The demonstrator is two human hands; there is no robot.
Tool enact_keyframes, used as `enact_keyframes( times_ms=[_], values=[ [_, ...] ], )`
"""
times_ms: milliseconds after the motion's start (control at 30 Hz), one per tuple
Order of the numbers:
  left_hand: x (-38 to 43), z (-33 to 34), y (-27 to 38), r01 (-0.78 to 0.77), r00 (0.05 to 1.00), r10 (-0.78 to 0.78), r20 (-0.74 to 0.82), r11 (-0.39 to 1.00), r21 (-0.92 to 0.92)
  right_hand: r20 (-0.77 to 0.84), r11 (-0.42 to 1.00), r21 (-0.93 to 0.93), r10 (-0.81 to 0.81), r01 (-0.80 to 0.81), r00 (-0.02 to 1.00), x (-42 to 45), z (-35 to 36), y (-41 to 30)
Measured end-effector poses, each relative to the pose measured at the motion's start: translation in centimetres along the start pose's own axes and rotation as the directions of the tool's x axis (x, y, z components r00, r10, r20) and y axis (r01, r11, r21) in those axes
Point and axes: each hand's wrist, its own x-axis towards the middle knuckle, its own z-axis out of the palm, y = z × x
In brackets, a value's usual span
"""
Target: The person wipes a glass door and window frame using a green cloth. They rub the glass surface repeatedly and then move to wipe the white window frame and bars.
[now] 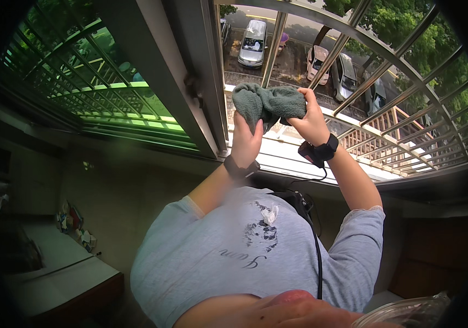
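Observation:
A grey-green terry cloth [268, 102] is bunched up between my two hands in the opened window. My left hand [247, 141] grips its left end from below, thumb up against the fabric. The right end is pinched in my right hand [312, 121], with fingers over the top and thumb underneath. Part of the cloth hangs in a darker fold at the middle. Each wrist wears a black strap; a small device [311, 153] with a cable sits at the right one. Below the cloth runs the bright white window sill [277, 158].
A dark window frame [193, 82] and green-tinted glass pane [135, 110] stand to the left. Metal security bars [375, 96] curve outside, above parked cars [253, 43]. A black cable [318, 254] hangs along my shirt. At lower left is a white-topped table [65, 283].

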Motion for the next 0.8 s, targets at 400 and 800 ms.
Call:
enact_keyframes(
  times_ms=[400, 800],
  values=[
    [7.0, 1.0, -4.6, -0.172, 0.974, 0.22, 0.047, 0.594, 0.786, 0.066, 0.979, -0.158, 0.141, -0.129, 0.988, -0.5, 3.3, 3.0],
    [3.3, -1.5, -4.1, 0.009, 0.999, -0.027, 0.043, 0.923, 0.384, 0.116, 0.851, 0.495, 0.133, -0.173, 0.984, -2.5, 3.4, 3.8]
  ],
)
